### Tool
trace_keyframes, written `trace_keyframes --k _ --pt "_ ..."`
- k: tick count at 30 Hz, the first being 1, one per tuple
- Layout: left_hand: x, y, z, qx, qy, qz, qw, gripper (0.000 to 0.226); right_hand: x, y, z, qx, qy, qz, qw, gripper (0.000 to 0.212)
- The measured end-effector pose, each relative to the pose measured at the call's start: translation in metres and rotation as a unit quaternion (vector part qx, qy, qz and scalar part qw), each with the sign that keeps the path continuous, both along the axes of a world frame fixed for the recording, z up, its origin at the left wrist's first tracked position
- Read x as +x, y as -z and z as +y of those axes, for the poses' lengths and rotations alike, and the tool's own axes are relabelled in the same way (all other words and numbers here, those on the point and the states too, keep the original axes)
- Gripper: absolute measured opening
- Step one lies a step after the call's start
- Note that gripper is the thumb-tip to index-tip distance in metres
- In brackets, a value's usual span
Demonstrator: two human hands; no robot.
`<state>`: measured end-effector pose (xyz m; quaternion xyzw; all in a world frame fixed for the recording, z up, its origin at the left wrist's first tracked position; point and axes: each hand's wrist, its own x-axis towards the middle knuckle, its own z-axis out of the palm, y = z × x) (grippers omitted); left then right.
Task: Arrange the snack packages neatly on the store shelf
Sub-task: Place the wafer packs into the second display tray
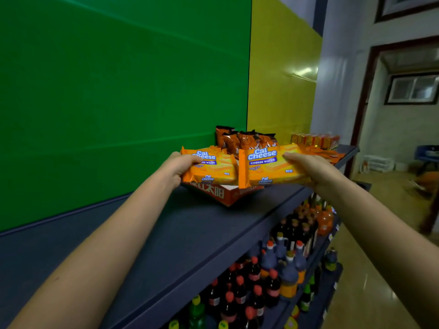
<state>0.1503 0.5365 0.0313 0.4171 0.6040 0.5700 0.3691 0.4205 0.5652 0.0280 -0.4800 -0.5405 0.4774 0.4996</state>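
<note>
Head view: the left hand grips the left Cal Cheese wafer pack at its left end, fingers closed on it. The right hand clamps the right Cal Cheese wafer pack at its right end. Both packs are held above a red carton on the dark blue top shelf. Brown snack bags stand behind. Bottles fill the lower shelves.

Red box half hidden by packages.
</note>
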Motion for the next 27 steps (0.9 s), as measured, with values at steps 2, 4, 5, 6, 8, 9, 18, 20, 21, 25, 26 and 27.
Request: trace_keyframes --k 2,4,5,6,8,9,18,20,21,25,26,27 --pt "0.003 -0.001 0.021 -0.001 -0.008 0.0 1.0 0.023 -0.001 -0.002 0.021 -0.002 -0.012 0.015 1.0 0.032" --pt "0.004 -0.001 0.039 -0.005 -0.02 0.003 1.0 0.032 -0.001 0.0 0.042 -0.001 -0.017 0.009 1.0 0.037" --pt "0.004 -0.001 0.047 -0.009 -0.029 0.009 0.999 0.037 -0.001 0.0 0.052 -0.001 -0.022 0.004 1.0 0.043" --pt "0.005 -0.001 0.055 -0.013 -0.039 0.019 0.999 0.041 -0.001 0.0 0.06 0.003 -0.028 0.001 1.0 0.047" --pt "0.007 0.0 0.07 -0.015 -0.058 0.039 0.997 0.043 0.0 -0.002 0.079 0.017 -0.04 -0.002 0.999 0.043" --pt "0.008 0.001 0.078 -0.012 -0.064 0.047 0.997 0.042 0.0 -0.002 0.088 0.021 -0.053 -0.006 0.998 0.04" --pt "0.024 0.017 0.121 -0.011 -0.168 0.162 0.972 0.039 -0.023 0.001 0.167 0.054 -0.178 -0.091 0.978 0.032" --pt "0.029 0.021 0.127 -0.008 -0.181 0.19 0.965 0.035 -0.027 0.001 0.181 0.065 -0.221 -0.12 0.966 0.034" --pt "0.031 0.023 0.129 -0.009 -0.188 0.208 0.96 0.034 -0.028 0.002 0.187 0.067 -0.246 -0.131 0.958 0.032" --pt "0.036 0.027 0.129 -0.059 -0.229 0.332 0.913 0.036 -0.031 0.011 0.204 0.064 -0.329 -0.159 0.929 0.03" --pt "0.036 0.026 0.127 -0.075 -0.245 0.365 0.895 0.04 -0.032 0.013 0.206 0.07 -0.343 -0.17 0.921 0.034" --pt "0.036 0.025 0.125 -0.089 -0.258 0.388 0.88 0.042 -0.034 0.015 0.208 0.077 -0.354 -0.179 0.915 0.037"
